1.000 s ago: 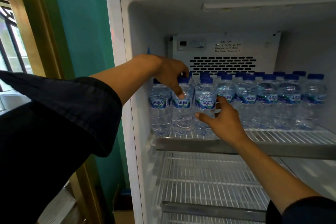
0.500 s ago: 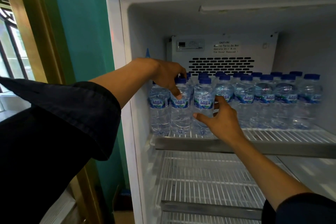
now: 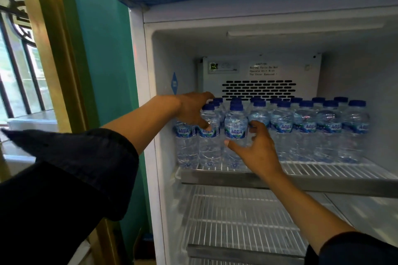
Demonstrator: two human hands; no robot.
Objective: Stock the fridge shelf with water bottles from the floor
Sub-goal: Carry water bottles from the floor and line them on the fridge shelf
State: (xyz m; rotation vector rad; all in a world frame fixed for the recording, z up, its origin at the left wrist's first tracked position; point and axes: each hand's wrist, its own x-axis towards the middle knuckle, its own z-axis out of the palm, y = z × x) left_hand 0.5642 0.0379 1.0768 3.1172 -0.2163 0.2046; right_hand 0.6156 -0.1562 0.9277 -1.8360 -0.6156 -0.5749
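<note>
Several clear water bottles [image 3: 305, 127] with blue caps and Aqua labels stand in rows on the top wire shelf [image 3: 323, 173] of the open fridge. My left hand [image 3: 193, 109] lies over the top of the leftmost front bottle [image 3: 186, 142], its fingers spread down onto the second bottle [image 3: 210, 146]. My right hand [image 3: 256, 148] curls around the third front bottle [image 3: 235, 127], thumb on its front and fingers on its right side. That bottle stands upright on the shelf.
Below, a second wire shelf [image 3: 237, 221] holds nothing. The front strip of the top shelf on the right is bare wire. A teal wall [image 3: 101, 49] and a gold door frame [image 3: 49, 38] stand to the left of the fridge. The vent panel [image 3: 258, 89] is behind the bottles.
Both hands stay on the same front-left bottles with hardly any shift. My view has tilted up, so the fridge's blue top panel now shows.
</note>
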